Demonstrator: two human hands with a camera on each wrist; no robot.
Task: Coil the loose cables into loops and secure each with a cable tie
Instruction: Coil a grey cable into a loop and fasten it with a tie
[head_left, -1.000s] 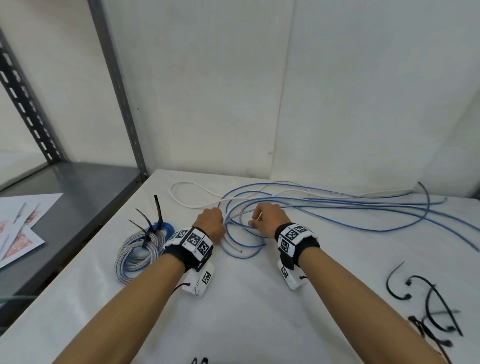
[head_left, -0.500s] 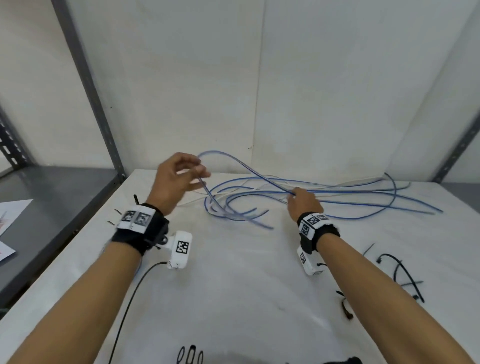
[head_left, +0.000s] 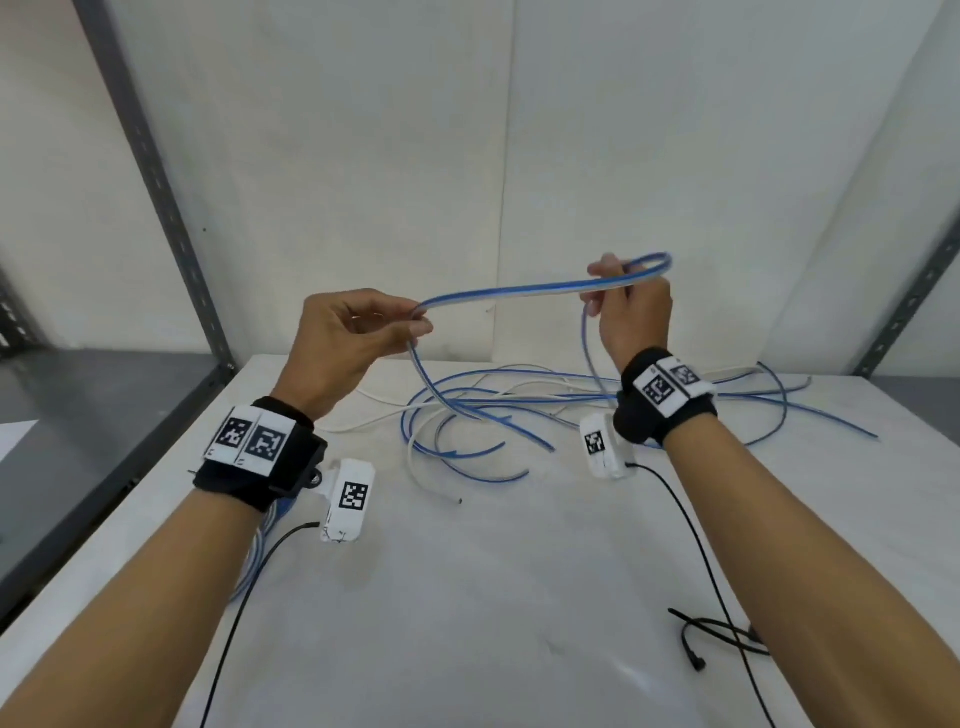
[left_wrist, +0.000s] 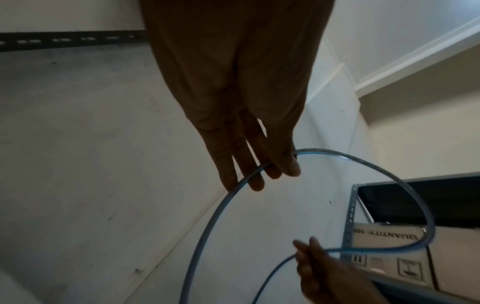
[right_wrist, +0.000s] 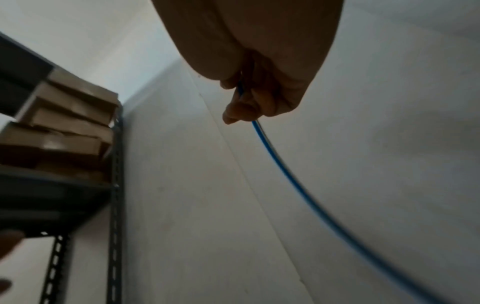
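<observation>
A blue-and-white cable (head_left: 519, 290) is stretched in the air between both hands, above the white table (head_left: 467, 597). My left hand (head_left: 363, 332) pinches it at the left bend, thumb against fingertips (left_wrist: 291, 168). My right hand (head_left: 628, 306) grips it at the right bend, where it curls over the fingers (right_wrist: 244, 107). From both hands the cable drops to a loose tangle of blue and white cables (head_left: 493, 410) lying on the table. Black cable ties (head_left: 722, 634) lie at the front right. A coiled bundle (head_left: 260, 540) is mostly hidden under my left forearm.
A grey metal shelf (head_left: 78, 415) stands left of the table, with slotted uprights (head_left: 150, 171) on both sides. White wall panels close the back. Cardboard boxes (right_wrist: 67, 123) sit on a shelf in the right wrist view. Thin black camera leads (head_left: 696, 540) run from both wrists.
Both hands have risen from the table, lifting a length of the blue cable. The right hand went from the tangle up to the level of the left hand, and the span between them is now drawn out.
</observation>
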